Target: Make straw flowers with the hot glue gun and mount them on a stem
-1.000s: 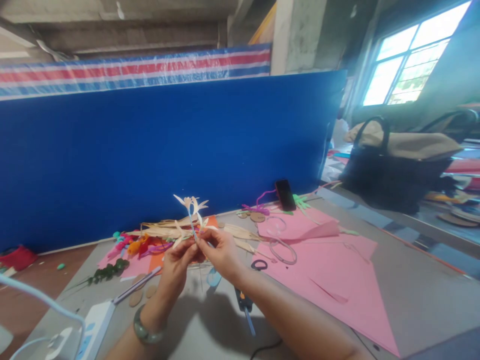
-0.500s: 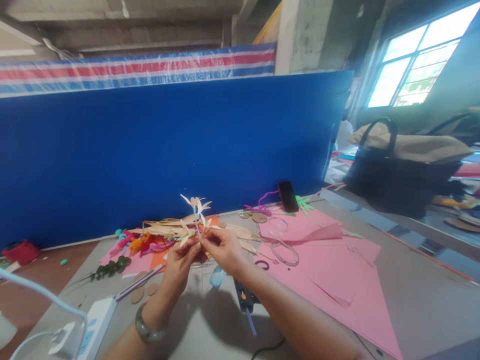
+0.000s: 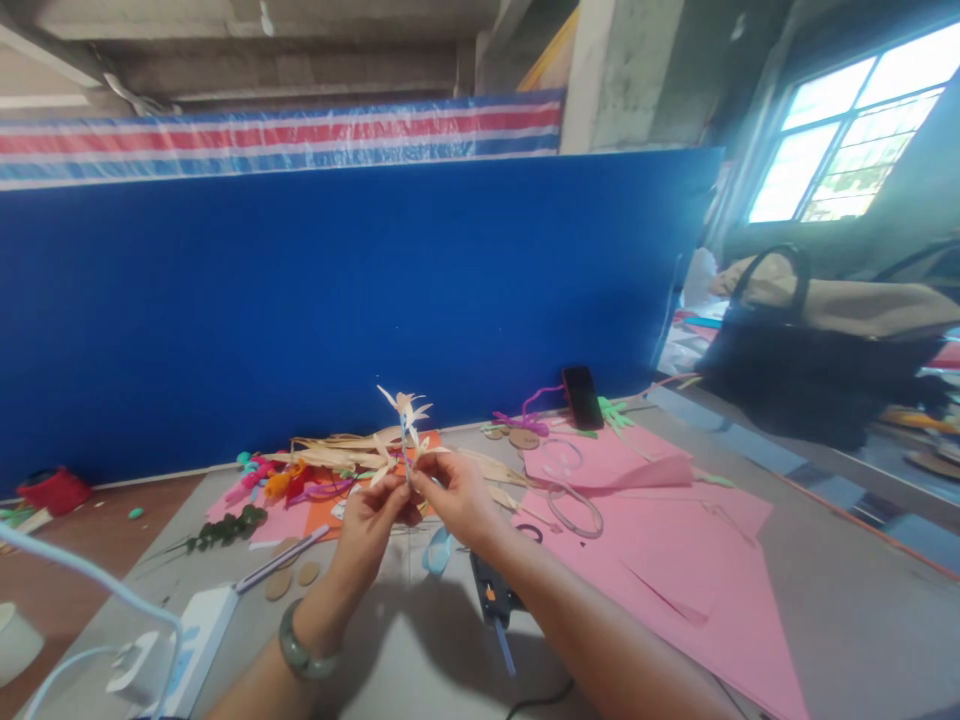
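Observation:
A handmade flower with pale, husk-like petals stands upright on a thin light-blue stem above the table. My left hand pinches the lower part of the stem. Close beside it, my right hand also has thumb and fingertips closed on the stem, near some lower petals. Fingers cover the stem's bottom end. Behind the hands lie dried husk strips. Below my right wrist is a dark glue gun with a clear stick in its back. A light-blue tape roll sits between the forearms.
Pink paper sheets cover the right side. A phone leans on the blue partition. At left are a power strip with a cable, a green sprig and small wooden discs. A dark bag stands far right.
The whole view has shifted slightly, so things appear a little further right and lower. Both hands keep their pinch on the flower's stem, and the flower has turned a little.

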Demonstrator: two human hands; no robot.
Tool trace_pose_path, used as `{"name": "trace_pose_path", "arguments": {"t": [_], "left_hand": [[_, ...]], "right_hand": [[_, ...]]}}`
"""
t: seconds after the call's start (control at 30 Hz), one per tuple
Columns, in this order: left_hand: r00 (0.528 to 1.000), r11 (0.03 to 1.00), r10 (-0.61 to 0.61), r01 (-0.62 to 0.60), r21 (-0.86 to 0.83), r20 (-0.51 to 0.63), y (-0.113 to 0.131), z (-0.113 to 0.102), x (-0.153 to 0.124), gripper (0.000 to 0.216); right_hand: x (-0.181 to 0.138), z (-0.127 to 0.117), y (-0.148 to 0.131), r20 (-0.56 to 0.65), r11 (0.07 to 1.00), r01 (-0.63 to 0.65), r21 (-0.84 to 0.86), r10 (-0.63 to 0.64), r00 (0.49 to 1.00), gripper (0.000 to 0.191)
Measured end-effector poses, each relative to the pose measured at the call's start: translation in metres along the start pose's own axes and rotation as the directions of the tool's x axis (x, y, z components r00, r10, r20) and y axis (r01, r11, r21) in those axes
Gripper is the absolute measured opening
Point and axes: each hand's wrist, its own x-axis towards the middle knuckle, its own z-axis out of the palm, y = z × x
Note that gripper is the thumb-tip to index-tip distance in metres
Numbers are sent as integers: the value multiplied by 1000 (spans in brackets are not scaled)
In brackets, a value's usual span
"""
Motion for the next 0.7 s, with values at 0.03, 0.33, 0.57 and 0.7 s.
{"name": "trace_pose_path", "arguments": {"t": [0.03,0.33,0.57,0.7], "left_hand": [[1000,1000,1,-1,11,6,0,0,0,23],[999,998,25,-26,65,26,-4,0,-1,24],[998,997,68,-68,47,6,-2,1,-2,21],[998,998,59,-59,31,-1,0,3,-2,21]], "right_hand": [[0,-1,0,12,1000,0,-12,0,1000,9],[1,-5,3,79,1000,-7,-27,9,997,10],[2,-3,3,67,997,-1,-79,6,998,10],[2,-3,1,76,1000,1,-28,1,997,11]]}}
